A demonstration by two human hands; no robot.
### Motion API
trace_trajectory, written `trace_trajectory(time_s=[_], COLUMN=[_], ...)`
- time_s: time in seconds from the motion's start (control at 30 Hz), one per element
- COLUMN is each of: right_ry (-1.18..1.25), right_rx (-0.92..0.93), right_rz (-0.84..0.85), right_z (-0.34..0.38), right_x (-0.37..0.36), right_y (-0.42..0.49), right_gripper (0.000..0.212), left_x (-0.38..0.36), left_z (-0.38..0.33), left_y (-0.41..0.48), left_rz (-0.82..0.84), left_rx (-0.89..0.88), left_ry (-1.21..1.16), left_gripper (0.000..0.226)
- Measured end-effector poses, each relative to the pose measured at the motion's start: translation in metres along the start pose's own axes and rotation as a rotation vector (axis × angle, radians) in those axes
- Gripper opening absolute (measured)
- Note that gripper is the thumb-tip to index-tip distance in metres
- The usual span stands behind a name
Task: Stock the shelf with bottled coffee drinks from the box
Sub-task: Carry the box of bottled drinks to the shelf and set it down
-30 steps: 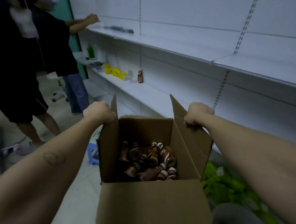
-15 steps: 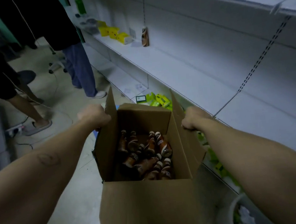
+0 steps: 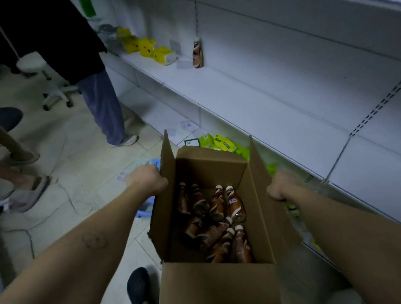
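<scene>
I hold an open cardboard box [image 3: 217,290] in front of me, above the floor. My left hand [image 3: 147,180] grips its left side and my right hand [image 3: 282,188] grips its right side, below the raised flaps. Inside lie several brown bottled coffee drinks [image 3: 216,223] with white caps, jumbled together. A white shelf [image 3: 264,111] runs along the right, level with the box top. One coffee bottle [image 3: 197,53] stands upright on that shelf, far back.
Yellow packs [image 3: 147,47] sit further along the shelf. Green packs [image 3: 221,145] lie on the lowest shelf beyond the box. Two people [image 3: 101,100] stand on the tiled floor at left, near a wheeled stool [image 3: 47,76] and loose cables [image 3: 60,204]. My dark shoe [image 3: 139,292] shows below.
My view has tilted downward and the box has come lower, beside the lower shelf. Both hands keep their grip on the box sides. The people at left have shifted slightly.
</scene>
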State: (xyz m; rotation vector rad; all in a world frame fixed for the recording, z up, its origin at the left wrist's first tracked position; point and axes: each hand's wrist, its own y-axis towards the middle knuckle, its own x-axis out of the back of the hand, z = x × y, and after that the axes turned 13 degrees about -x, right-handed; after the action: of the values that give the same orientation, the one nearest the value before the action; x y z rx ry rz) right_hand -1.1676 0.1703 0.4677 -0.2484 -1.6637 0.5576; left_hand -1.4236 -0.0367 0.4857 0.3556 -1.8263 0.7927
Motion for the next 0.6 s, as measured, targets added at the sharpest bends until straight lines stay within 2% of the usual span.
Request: trace_trajectory(time_s=[0.2,0.33,0.43,0.6], right_ry=[0.087,0.228,0.348,0.47], right_rx=[-0.236,-0.421,-0.544,-0.734], right_rz=[0.063,0.079,0.092,0.079], right_z=[0.029,0.028,0.018,-0.019], right_x=[-0.02,-0.038,-0.046,-0.07], right_y=[-0.018,-0.06,-0.089,-0.125], right_gripper=[0.037,0.041,0.045,0.044], left_x=[0.014,0.027,0.033,0.019], left_z=[0.029,0.025,-0.002,-0.076], left_y=[0.067,0.096,0.107,0.112], left_rz=[0.039,0.079,0.093,0.14], left_rx=[-0.246,-0.437,-0.606,-0.833], left_ry=[0.019,0.054,0.107,0.218], left_gripper=[0.022,0.031,0.023,0.024])
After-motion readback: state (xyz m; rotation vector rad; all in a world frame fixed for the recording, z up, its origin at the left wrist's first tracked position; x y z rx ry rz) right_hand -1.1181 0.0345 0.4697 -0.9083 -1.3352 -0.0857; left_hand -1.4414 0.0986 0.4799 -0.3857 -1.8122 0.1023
